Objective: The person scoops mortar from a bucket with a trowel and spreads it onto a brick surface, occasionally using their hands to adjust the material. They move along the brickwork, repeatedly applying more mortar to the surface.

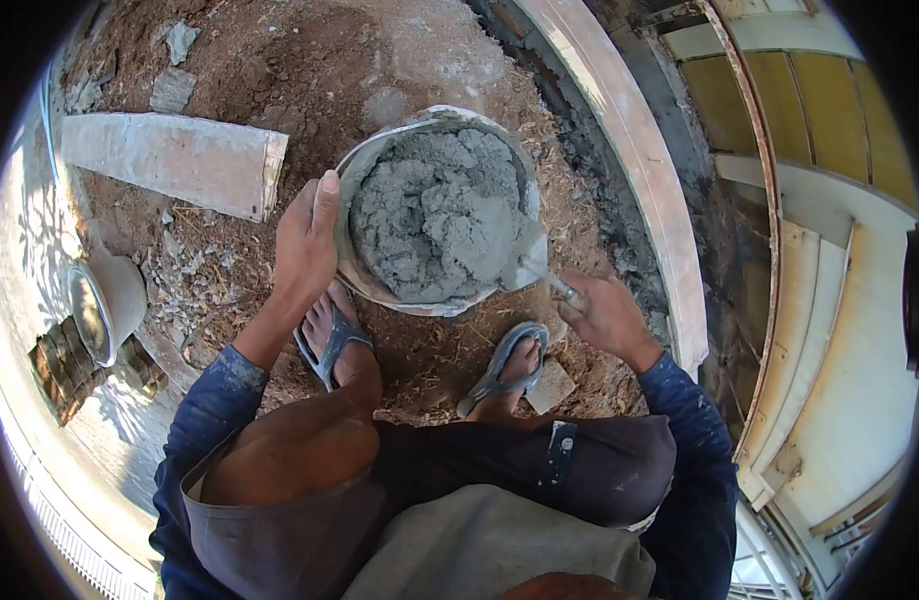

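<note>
A round bucket (pixel 533 185) of wet grey mortar (pixel 430 205) stands on the soil in front of my feet. My left hand (pixel 310 235) grips its left rim, thumb up, with the other fingers mostly hidden behind the wall. Closed around the handle of a trowel (pixel 530 255) is my right hand (pixel 610 315), at the lower right of the bucket. The trowel's blade lies over the right rim, its tip side reaching the mortar and smeared with grey.
A pale slab (pixel 175 160) lies on the dirt at the left, near a second bucket (pixel 115 305). Along the right runs a curved-looking low concrete edge (pixel 640 150), with mortar-strewn ground beside it. A small block (pixel 551 387) sits by my right sandal (pixel 510 370).
</note>
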The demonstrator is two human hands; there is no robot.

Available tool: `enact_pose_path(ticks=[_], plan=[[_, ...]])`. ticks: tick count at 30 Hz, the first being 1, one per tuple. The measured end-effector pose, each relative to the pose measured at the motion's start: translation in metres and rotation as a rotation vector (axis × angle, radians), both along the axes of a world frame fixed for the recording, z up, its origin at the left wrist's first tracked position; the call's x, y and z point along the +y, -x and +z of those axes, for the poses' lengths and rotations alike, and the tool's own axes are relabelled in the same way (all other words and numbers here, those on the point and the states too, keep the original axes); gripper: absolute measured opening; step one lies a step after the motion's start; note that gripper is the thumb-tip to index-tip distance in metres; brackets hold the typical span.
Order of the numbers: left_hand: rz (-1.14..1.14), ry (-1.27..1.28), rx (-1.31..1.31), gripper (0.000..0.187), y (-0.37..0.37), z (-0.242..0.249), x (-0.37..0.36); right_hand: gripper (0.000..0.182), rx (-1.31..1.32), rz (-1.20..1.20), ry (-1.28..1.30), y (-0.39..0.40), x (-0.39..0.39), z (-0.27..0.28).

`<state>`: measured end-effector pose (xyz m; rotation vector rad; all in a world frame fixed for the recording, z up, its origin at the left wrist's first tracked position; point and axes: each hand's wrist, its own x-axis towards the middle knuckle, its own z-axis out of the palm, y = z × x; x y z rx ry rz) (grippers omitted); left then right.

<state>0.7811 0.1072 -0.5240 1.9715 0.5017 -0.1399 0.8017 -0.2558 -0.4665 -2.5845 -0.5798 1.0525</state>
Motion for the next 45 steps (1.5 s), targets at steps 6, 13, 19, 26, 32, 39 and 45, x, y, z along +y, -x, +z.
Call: enact_pose_path(ticks=[6, 13, 19, 26, 32, 39, 45], plan=[[0.312, 0.241, 0.144, 0.066, 0.036, 0.0, 0.041, 0.036, -0.088, 0.054, -0.007, -0.047, 0.008, 0.012], [0.459, 0.174, 0.231, 0.073, 0.036, -0.003, 0.071, 0.032, 0.157, 0.079, -0.464, -0.13, -0.002, -0.04], [0.465, 0.087, 0.26, 0.075, 0.039, -0.005, 0.07, 0.015, 0.63, -0.585, -0.347, -0.215, -0.052, -0.126], [0.438, 0.149, 0.266, 0.071, 0.043, -0.008, 0.074, 0.017, 0.233, -0.721, -0.171, -0.211, -0.05, -0.177], [0.483, 0.154, 0.242, 0.07, 0.039, -0.008, 0.07, 0.025, -0.049, -0.588, -0.09, -0.195, -0.06, -0.205], [0.496, 0.169, 0.179, 0.07, 0.045, -0.017, 0.074, 0.034, -0.291, -0.454, -0.024, -0.181, -0.062, -0.221], [0.553, 0.237, 0.161, 0.067, 0.037, -0.007, 0.063, 0.034, -0.382, -0.453, 0.001, -0.165, -0.062, -0.226]])
